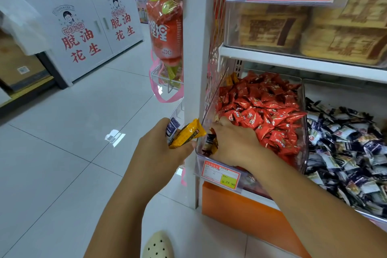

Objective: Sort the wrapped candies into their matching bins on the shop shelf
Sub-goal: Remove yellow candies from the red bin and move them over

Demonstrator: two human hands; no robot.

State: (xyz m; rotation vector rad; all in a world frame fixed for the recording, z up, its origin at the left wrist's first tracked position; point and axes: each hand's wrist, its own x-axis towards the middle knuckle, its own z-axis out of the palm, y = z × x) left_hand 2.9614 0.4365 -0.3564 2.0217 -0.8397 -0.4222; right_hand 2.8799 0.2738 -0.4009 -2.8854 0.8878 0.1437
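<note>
Logged in left hand, fingers closed round both: yellow candy and blue-white candy, two pieces, held in the aisle just left of the shelf. Logged right hand apart from the left, knuckles up in the front left corner of the red bin, fingers curled down among red candies. Noted one dark candy against its thumb side, but could not tell whether pinched or merely pressed. Counted bins on this tier: two, the red bin and, just beside it on the right, the dark bin heaped with black-and-white wraps. Could not count either heap, both far too many and piled. Spotted a few yellow strays at the back left of the red bin. Judged all pieces small and very light, with slick, crinkly film over a firm core. Judged them unlikely to break, but likely to slip from a loose pinch or slide off a full heap. Judged best taken across the plump middle between thumb and fingertip, or by a sealed end when half buried. Judged the yellow candy longer and bar-like, best gripped mid-length.
</note>
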